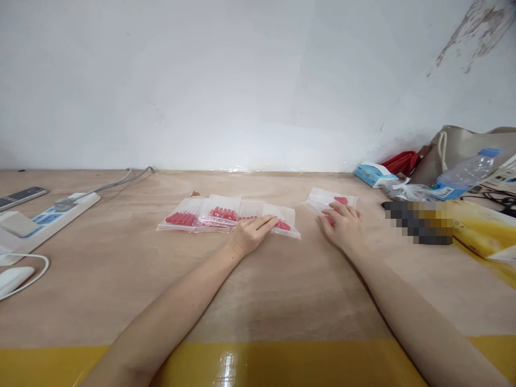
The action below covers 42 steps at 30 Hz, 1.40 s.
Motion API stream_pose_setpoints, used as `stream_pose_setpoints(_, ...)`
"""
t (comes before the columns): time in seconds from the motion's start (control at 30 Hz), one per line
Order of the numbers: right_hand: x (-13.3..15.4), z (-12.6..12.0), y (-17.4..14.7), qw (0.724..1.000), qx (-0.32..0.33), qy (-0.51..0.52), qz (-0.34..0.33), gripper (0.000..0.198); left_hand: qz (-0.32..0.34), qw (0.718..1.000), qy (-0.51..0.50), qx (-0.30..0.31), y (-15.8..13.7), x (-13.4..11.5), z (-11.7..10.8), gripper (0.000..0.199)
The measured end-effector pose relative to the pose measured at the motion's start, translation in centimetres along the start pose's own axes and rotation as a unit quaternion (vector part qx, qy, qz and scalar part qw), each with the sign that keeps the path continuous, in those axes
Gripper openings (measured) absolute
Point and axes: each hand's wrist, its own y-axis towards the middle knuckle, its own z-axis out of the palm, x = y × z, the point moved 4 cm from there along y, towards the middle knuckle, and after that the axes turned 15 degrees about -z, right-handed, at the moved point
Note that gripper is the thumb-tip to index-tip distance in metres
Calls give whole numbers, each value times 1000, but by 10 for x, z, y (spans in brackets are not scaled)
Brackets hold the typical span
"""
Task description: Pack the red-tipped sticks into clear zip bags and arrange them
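Observation:
Small clear zip bags holding red, capsule-shaped pieces lie in an overlapping row (220,207) across the middle of the table. My left hand (253,231) rests on the right part of this row, its fingers stretched out over the bags. To the right is a smaller fanned group of similar zip bags (318,198), also with red pieces. My right hand (346,224) lies over that group, thumb and fingers apart and touching the bags. Part of the group is hidden beneath it.
At left are a white power strip (76,212) with plugs, a phone (22,198) and a white cabled device (16,279). At right stand a blue tissue pack (374,174), a water bottle (467,172) and a yellow package (484,231). A wall (242,97) closes the back.

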Motion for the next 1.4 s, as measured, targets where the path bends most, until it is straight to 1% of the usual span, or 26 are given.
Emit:
stream_pose_setpoints(0.07,-18,9,-7,999,25,-25,32,32,-7,1000,-2,-6,0,8,-4,29)
stream_pose_setpoints(0.17,-27,20,-13,997,68,-28,16,36,-31,999,39,9,0,28,-10,31)
stream_pose_setpoints(0.23,-22,23,-12,996,86,-20,-8,35,-47,997,57,31,0,43,-13,30)
stream_pose_setpoints(0.33,-9,23,-6,995,95,-2,-29,36,-50,995,59,59,3,61,-21,25)
stream_pose_setpoints(0.43,9,20,-1,994,104,24,-37,41,-49,993,55,89,12,66,-29,20)
stream_pose_setpoints(0.5,26,18,2,991,117,49,-43,40,-58,991,44,112,18,59,-32,25)
stream_pose_setpoints(0.53,35,18,4,989,124,65,-48,39,-73,988,29,133,20,53,-31,26)
stream_pose_setpoints(0.57,44,19,6,987,131,81,-56,37,-93,984,9,150,21,45,-28,25)
stream_pose_setpoints(0.6,53,20,8,984,137,95,-65,36,-96,983,3,154,21,35,-25,25)
stream_pose_setpoints(0.7,72,25,12,978,134,135,-91,36,-65,979,-44,186,14,0,-8,24)
stream_pose_setpoints(0.77,73,28,14,973,108,185,-90,37,-22,977,-65,200,8,-17,4,23)
stream_pose_setpoints(0.8,69,29,13,968,93,218,-84,37,-14,979,-65,194,6,-22,9,20)
stream_pose_setpoints(0.9,51,30,9,942,77,318,-71,36,-3,984,-45,173,4,-24,18,17)
stream_pose_setpoints(0.97,40,27,4,927,87,354,-85,41,8,985,-31,168,5,-21,21,15)
stream_pose_setpoints(1.0,37,25,2,925,90,357,-96,43,13,986,-26,167,5,-19,22,16)
stream_pose_setpoints(1.07,32,21,-1,933,79,332,-112,41,15,986,-20,164,5,-17,24,17)
stream_pose_setpoints(1.13,30,18,-2,949,50,289,-114,31,9,987,-16,161,5,-16,25,19)
stream_pose_setpoints(1.2,32,17,-2,959,23,257,-117,20,-2,987,-14,159,5,-17,26,22)
stream_pose_setpoints(1.3,39,18,1,958,8,254,-134,16,-22,988,-14,155,4,-18,25,22)
stream_pose_setpoints(1.4,43,16,5,950,-5,287,-122,17,-48,988,-21,149,2,-17,24,22)
